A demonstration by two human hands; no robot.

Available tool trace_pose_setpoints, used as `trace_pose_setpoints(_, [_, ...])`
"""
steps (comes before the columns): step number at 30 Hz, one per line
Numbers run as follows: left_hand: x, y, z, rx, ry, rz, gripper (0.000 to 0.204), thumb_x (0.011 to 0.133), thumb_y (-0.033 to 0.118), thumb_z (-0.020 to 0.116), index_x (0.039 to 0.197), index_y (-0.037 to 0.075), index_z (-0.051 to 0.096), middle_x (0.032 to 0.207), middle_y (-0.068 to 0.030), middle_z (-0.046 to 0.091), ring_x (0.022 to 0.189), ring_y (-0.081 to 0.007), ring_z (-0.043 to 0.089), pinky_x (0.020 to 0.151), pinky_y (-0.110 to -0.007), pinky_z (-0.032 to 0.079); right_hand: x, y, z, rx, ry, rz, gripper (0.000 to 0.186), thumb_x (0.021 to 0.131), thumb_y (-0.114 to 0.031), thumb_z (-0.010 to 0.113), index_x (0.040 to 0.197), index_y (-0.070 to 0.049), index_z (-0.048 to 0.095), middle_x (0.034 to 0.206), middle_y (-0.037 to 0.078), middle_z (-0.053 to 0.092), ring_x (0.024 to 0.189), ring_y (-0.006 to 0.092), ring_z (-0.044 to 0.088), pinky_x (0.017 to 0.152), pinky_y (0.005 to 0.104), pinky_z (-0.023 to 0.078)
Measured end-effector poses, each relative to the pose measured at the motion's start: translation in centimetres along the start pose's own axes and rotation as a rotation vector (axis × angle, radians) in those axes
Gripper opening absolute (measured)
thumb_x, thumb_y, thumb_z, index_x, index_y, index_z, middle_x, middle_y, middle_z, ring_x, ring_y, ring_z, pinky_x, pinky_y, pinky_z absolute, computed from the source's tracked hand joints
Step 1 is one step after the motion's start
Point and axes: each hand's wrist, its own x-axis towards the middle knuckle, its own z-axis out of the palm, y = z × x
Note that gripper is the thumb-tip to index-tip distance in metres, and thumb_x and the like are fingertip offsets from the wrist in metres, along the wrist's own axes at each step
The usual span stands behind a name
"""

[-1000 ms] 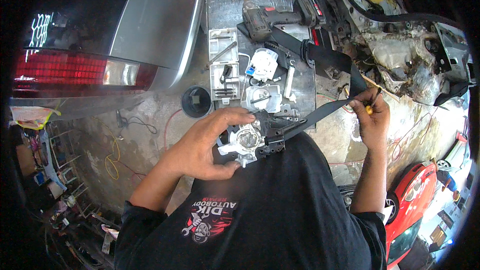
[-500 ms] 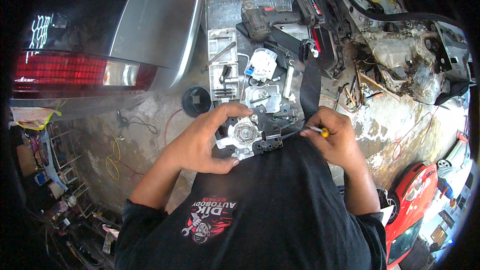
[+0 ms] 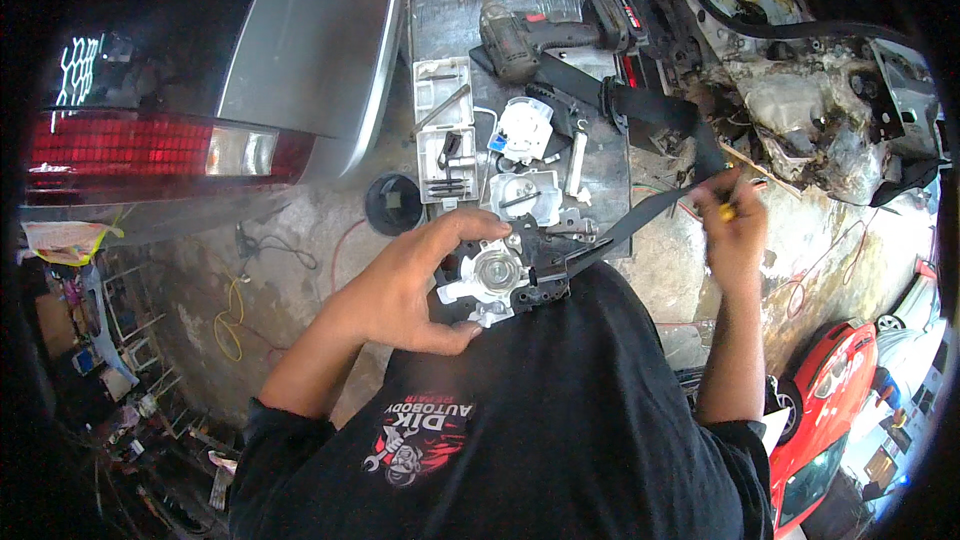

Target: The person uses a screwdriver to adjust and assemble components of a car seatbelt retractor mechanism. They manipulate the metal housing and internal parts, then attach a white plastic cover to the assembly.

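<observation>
My left hand (image 3: 392, 285) grips a seat belt retractor (image 3: 497, 274) with a clear, round plastic hub and a dark metal frame, thumb and fingers at its edges. From its right side a black seat belt strap (image 3: 645, 215) runs up taut to my right hand (image 3: 738, 230), out to the right. That hand is closed on the strap and slightly blurred. A small tool with a yellow handle (image 3: 727, 211) shows between its fingers. Beyond the hand, the strap loops back over the table's right edge. A white plastic cover (image 3: 522, 130) lies beyond the retractor.
The worn table (image 3: 450, 20) carries a cordless impact wrench (image 3: 515, 45), an open bit case (image 3: 443, 155), a wrench (image 3: 577, 162) and a clear tray (image 3: 525, 196). A black bucket (image 3: 393, 204) stands left of it. A silver car (image 3: 310, 40) is at the left, stripped bodywork (image 3: 810, 100) at the right.
My right hand has moved right and slightly up, drawing a length of strap out from the retractor. The strap beyond it now swings out past the table edge. My left hand stays nearly still.
</observation>
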Motion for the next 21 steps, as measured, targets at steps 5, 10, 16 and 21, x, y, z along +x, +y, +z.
trace_pose_setpoints(5, [-0.3, -0.3, 0.0, 0.0, -0.002, -0.002, 0.088, 0.065, 0.017, 0.09, 0.145, 0.002, 0.054, 0.145, -0.019, 0.063, 0.138, -0.0385, 0.061, 0.117, -0.046, 0.047, 3.3, 3.1, -2.2, 0.309, 0.21, 0.368, 0.014, 0.104, -0.016, 0.074, 0.095, -0.008, 0.066, 0.068, -0.003, 0.058, 0.055, 0.0061, 0.048, 0.05, 0.0242, 0.036])
trace_pose_setpoints(10, [-0.4, -0.6, 0.2, 0.047, 0.014, 0.009, 0.094, 0.061, 0.022, 0.092, 0.146, 0.005, 0.055, 0.144, -0.0193, 0.063, 0.136, -0.0385, 0.062, 0.115, -0.047, 0.048, 4.0, 4.6, -0.3, 0.46, 0.23, 0.296, 0.016, 0.102, -0.016, 0.077, 0.093, -0.008, 0.067, 0.072, -0.004, 0.062, 0.056, 0.0046, 0.049, 0.051, 0.0257, 0.036])
trace_pose_setpoints(16, [-0.5, 0.3, -0.1, 0.032, 0.023, -0.091, 0.097, 0.065, 0.018, 0.091, 0.153, 0.007, 0.051, 0.146, -0.0183, 0.063, 0.135, -0.0376, 0.063, 0.113, -0.045, 0.05, 3.2, 0.9, 0.3, 0.38, 0.057, 0.324, 0.016, 0.101, -0.014, 0.078, 0.093, -0.007, 0.065, 0.071, -0.003, 0.06, 0.058, 0.0054, 0.051, 0.053, 0.0263, 0.04])
trace_pose_setpoints(21, [-0.4, 0.0, 0.1, 0.041, 0.046, -0.056, 0.102, 0.064, 0.02, 0.091, 0.156, 0.009, 0.05, 0.148, -0.0175, 0.062, 0.132, -0.0359, 0.064, 0.106, -0.044, 0.054, 1.8, -0.9, 1.1, 0.335, -0.031, 0.238, 0.017, 0.098, -0.011, 0.08, 0.092, -0.007, 0.064, 0.072, -0.003, 0.061, 0.061, 0.0061, 0.052, 0.055, 0.0256, 0.042])
